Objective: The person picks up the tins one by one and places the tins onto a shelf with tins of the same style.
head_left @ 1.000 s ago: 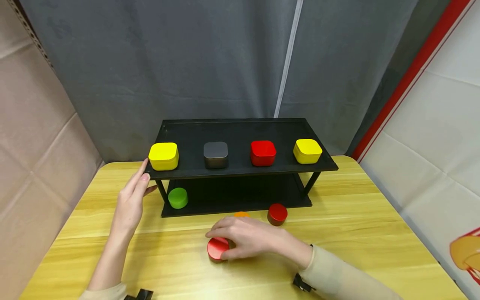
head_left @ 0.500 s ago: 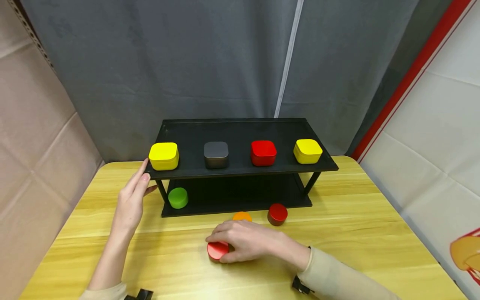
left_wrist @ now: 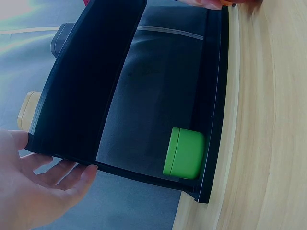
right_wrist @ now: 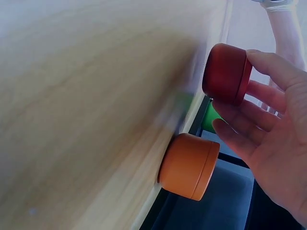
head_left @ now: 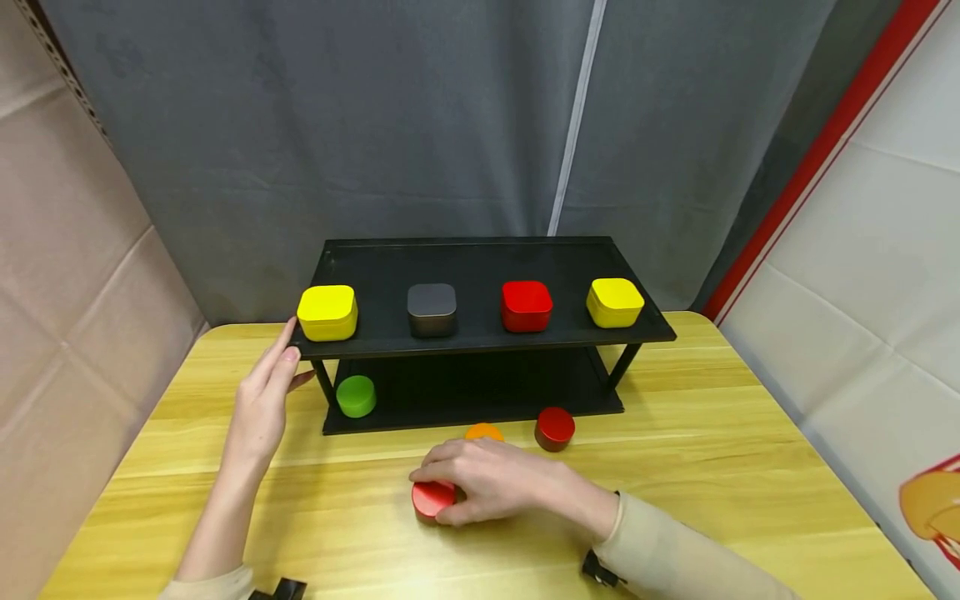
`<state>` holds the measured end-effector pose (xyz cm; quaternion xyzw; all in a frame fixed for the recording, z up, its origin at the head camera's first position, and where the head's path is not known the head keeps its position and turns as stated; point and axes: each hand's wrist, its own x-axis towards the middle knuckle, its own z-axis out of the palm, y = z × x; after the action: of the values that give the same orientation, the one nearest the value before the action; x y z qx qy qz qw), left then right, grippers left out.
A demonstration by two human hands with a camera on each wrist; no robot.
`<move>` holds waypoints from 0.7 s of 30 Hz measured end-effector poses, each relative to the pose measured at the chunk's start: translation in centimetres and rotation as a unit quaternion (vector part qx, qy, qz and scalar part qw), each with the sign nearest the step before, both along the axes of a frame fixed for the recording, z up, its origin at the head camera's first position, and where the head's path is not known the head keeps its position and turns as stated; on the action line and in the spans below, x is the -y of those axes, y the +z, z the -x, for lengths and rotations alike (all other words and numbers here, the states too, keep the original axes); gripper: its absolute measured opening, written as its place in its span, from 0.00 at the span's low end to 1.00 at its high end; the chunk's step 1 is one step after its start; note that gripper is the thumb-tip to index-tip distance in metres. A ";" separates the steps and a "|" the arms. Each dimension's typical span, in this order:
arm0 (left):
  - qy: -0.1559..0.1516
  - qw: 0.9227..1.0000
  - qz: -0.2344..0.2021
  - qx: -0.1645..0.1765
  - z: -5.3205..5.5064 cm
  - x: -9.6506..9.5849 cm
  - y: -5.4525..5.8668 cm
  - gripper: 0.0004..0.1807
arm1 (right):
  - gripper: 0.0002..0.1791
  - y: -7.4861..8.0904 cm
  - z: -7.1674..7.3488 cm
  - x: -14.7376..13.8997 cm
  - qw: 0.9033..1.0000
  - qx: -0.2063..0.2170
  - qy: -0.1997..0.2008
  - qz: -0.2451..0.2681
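My left hand [head_left: 258,408] holds the left front corner of a black two-tier shelf [head_left: 472,260], thumb and fingers at its edge. In front of the shelf, my right hand [head_left: 491,477] pinches a red round lidded tin [head_left: 432,502] between thumb and fingers. The right wrist view shows the lid seam of this red tin [right_wrist: 223,74]; whether it touches the table I cannot tell. Just behind that hand is an orange round tin [head_left: 484,432], partly hidden. A darker red round tin [head_left: 555,429] stands to its right. On the lower tier, at the left, sits a green round tin [head_left: 356,397].
Along the upper tier stand square tins: yellow [head_left: 327,314], dark grey [head_left: 432,311], red [head_left: 527,307] and a second yellow [head_left: 615,302]. The wooden table [head_left: 720,467] runs back to a grey curtain [head_left: 360,125]. White panels flank both sides.
The right hand and its red tin have shifted very slightly left and toward me, uncovering more of the orange tin. The left hand stays at the shelf corner.
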<state>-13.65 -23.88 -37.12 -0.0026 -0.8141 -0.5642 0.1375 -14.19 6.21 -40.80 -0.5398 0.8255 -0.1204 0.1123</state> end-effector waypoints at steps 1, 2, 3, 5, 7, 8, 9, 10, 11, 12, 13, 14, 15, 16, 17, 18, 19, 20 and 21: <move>0.000 1.000 0.000 0.001 0.0 0.0 0.0 0.28 | 0.27 0.1 0.0 0.0 1.000 0.001 0.000 0.003; 0.001 1.000 0.001 0.001 0.0 0.0 0.0 0.28 | 0.27 0.1 0.1 0.0 1.000 0.003 0.000 0.005; 0.001 1.000 0.000 0.001 0.0 0.0 0.0 0.28 | 0.27 0.2 0.1 0.1 1.000 0.004 0.001 0.008; 0.001 1.000 0.000 0.003 0.0 0.0 0.0 0.28 | 0.27 0.3 0.2 0.1 1.000 0.005 -0.001 0.011; 0.002 1.000 0.000 0.003 0.0 0.0 0.0 0.28 | 0.27 0.4 0.3 0.1 1.000 0.003 -0.001 0.012; 0.002 1.000 0.000 0.003 0.0 0.0 0.0 0.28 | 0.27 0.4 0.3 0.1 1.000 0.001 -0.001 0.012; 0.002 1.000 0.000 0.004 0.0 0.0 0.0 0.28 | 0.26 0.5 0.4 0.2 1.000 -0.003 -0.001 0.012; 0.002 1.000 0.000 0.004 0.0 0.0 0.0 0.28 | 0.26 0.6 0.5 0.2 1.000 -0.006 -0.001 0.011; 0.002 1.000 0.000 0.004 0.0 0.0 0.0 0.28 | 0.26 0.7 0.5 0.2 1.000 -0.009 -0.002 0.010; 0.002 1.000 0.000 0.004 0.0 0.0 0.0 0.28 | 0.26 0.8 0.6 0.2 1.000 -0.012 -0.003 0.010; 0.002 1.000 0.001 0.004 0.0 0.0 0.0 0.28 | 0.26 1.0 0.7 0.2 1.000 -0.014 -0.005 0.008; 0.002 1.000 0.001 0.004 0.0 0.0 0.0 0.28 | 0.26 1.1 0.8 0.2 1.000 -0.017 -0.008 0.008; 0.001 1.000 0.001 0.004 0.0 0.0 0.0 0.28 | 0.26 1.3 0.9 0.2 1.000 -0.020 -0.010 0.007; 0.001 1.000 0.001 0.004 0.0 0.0 0.0 0.28 | 0.26 1.4 1.0 0.2 1.000 -0.023 -0.013 0.006; 0.001 1.000 0.000 0.004 0.0 0.0 0.0 0.28 | 0.26 1.6 1.1 0.2 1.000 -0.025 -0.017 0.005; 0.001 1.000 0.000 0.004 0.0 0.0 0.0 0.28 | 0.26 1.8 1.2 0.2 0.999 -0.025 -0.021 0.005; 0.001 1.000 0.000 0.003 0.0 0.0 0.0 0.28 | 0.26 1.9 1.3 0.2 0.999 -0.026 -0.024 0.005; 0.000 1.000 0.000 0.003 0.0 0.0 0.0 0.28 | 0.26 2.1 1.4 0.2 0.999 -0.027 -0.026 0.006; 0.000 1.000 -0.001 0.002 0.0 0.0 0.0 0.28 | 0.26 2.2 1.5 0.2 0.999 -0.027 -0.028 0.006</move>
<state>-13.65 -23.88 -37.15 -0.0015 -0.8139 -0.5651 0.1353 -15.69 6.02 -38.59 -0.5201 0.8424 -0.1139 0.0828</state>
